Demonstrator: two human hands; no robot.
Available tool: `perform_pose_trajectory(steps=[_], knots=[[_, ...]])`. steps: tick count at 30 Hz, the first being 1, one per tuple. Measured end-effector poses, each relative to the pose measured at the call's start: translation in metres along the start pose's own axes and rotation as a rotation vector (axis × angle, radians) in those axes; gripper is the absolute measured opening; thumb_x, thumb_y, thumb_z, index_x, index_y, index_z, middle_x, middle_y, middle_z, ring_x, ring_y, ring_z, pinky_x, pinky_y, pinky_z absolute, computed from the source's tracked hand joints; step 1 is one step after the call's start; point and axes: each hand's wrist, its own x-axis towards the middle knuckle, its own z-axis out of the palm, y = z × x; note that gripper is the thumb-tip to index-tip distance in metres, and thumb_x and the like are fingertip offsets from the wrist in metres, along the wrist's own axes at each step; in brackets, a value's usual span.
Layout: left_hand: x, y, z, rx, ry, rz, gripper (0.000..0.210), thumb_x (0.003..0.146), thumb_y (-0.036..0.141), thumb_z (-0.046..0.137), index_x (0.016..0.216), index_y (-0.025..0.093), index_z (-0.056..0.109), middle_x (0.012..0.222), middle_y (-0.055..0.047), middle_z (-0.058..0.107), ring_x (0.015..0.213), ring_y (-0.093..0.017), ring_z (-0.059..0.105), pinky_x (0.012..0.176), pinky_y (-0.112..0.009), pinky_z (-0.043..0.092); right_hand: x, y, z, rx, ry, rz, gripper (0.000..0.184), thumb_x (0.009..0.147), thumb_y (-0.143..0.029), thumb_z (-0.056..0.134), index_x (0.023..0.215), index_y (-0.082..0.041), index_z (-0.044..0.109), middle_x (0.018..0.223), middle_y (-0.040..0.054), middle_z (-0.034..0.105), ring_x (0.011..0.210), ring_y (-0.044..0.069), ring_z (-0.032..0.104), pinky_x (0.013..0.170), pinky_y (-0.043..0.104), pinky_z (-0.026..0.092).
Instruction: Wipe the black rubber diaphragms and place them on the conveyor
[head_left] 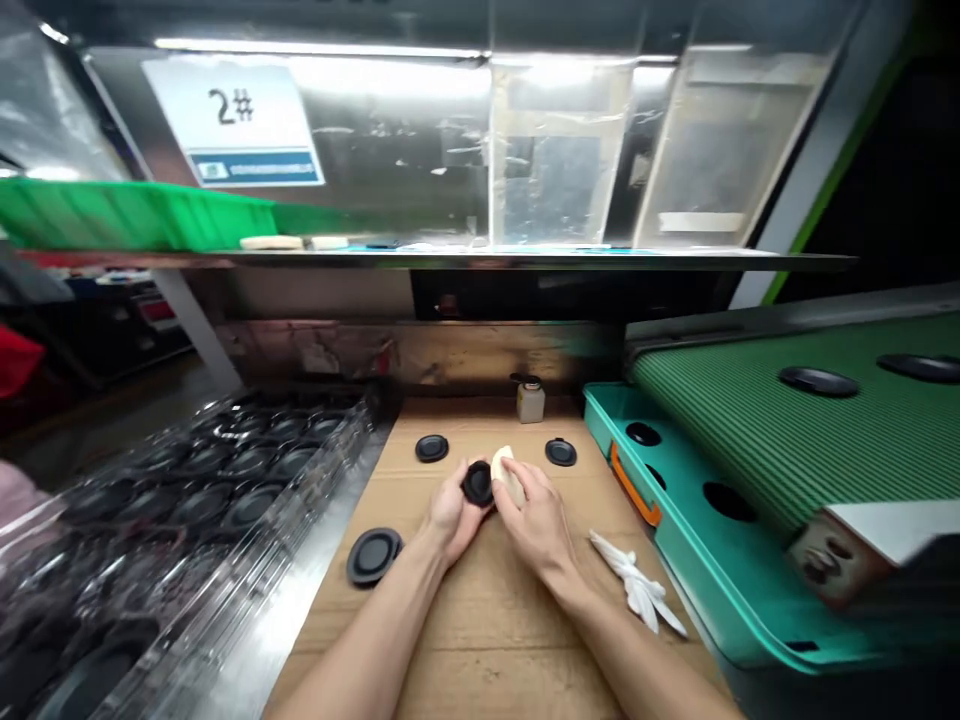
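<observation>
Over the cardboard sheet, my left hand is closed on a small round black lid, its recessed face turned up. My right hand grips a pale cream pad, perhaps a cloth or sponge, right beside the lid's edge; whether the two touch I cannot tell. Black lids lie around my hands: a larger one at the near left, a small one at the far left and another at the far right.
Clear trays of black parts stand on the left. A small white bottle is at the back, white gloves at the right. Beyond lie a teal bin and a green conveyor carrying black lids. A shelf with a green crate spans above.
</observation>
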Motion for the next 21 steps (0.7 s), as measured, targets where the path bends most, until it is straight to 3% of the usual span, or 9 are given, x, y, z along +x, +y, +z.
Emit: perform_pose_trajectory(steps=[5,8,14,17,21], knots=[[-0.004,0.000,-0.004,-0.158,-0.153,-0.191,0.033,0.093,0.039,0.048,0.110,0.014,0.060,0.116,-0.015,0.066,0.102,-0.026,0.066,0.097,-0.044,0.047,-0.016,-0.027,0.016,-0.202,-0.092,-0.113,0.036,0.094,-0.032,0.044,0.126,-0.025,0.058,0.116,0.0118,0.056,0.104,0.025,0.052,0.091,0.039,0.045],[-0.003,0.000,-0.010,-0.210,-0.227,-0.177,0.038,0.095,0.036,0.043,0.119,0.012,0.058,0.116,-0.016,0.066,0.107,-0.025,0.064,0.101,-0.041,0.045,-0.005,-0.028,0.019,-0.351,-0.086,-0.131,0.037,0.096,-0.032,0.039,0.125,-0.022,0.060,0.117,0.0142,0.055,0.103,0.026,0.050,0.090,0.040,0.044],[0.005,0.001,-0.013,-0.231,-0.111,-0.151,0.032,0.095,0.034,0.043,0.116,0.015,0.059,0.119,-0.013,0.065,0.106,-0.025,0.064,0.100,-0.042,0.046,0.002,-0.025,0.022,-0.399,-0.203,-0.227,0.037,0.097,-0.030,0.036,0.126,-0.022,0.058,0.123,0.0132,0.053,0.105,0.026,0.048,0.087,0.036,0.045],[0.007,0.002,-0.013,-0.242,-0.103,-0.084,0.030,0.096,0.029,0.041,0.111,0.013,0.061,0.118,-0.014,0.065,0.107,-0.024,0.064,0.099,-0.038,0.047,0.002,-0.023,0.024,-0.438,-0.172,-0.143,0.035,0.097,-0.030,0.038,0.119,-0.018,0.063,0.110,0.0138,0.058,0.097,0.025,0.050,0.086,0.037,0.044],[0.010,0.002,-0.013,-0.227,-0.040,-0.098,0.027,0.095,0.030,0.042,0.104,0.013,0.061,0.117,-0.014,0.065,0.107,-0.024,0.064,0.098,-0.038,0.048,0.006,-0.019,0.024,-0.425,-0.209,-0.221,0.037,0.097,-0.028,0.037,0.126,-0.021,0.058,0.122,0.0131,0.054,0.102,0.026,0.048,0.088,0.037,0.044]])
